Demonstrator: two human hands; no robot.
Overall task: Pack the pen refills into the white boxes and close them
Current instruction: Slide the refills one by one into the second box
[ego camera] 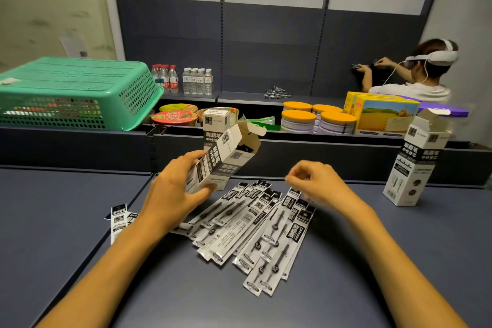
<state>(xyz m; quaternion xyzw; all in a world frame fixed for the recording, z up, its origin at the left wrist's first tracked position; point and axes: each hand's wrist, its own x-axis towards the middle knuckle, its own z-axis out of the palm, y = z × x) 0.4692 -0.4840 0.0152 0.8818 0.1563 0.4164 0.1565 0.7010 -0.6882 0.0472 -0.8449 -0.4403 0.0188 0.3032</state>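
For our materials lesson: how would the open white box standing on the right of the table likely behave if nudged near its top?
The open white box would probably tip, since it stands tall on a narrow base. It looks like thin card with raised flaps, so it likely dents and slides lightly over the smooth table.

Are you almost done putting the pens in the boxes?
Not yet. One closed box stands at the back, so that one looks done. The left hand holds a tilted open box with something dark inside. The right hand hovers over many loose refill packs. Another open box waits on the right.
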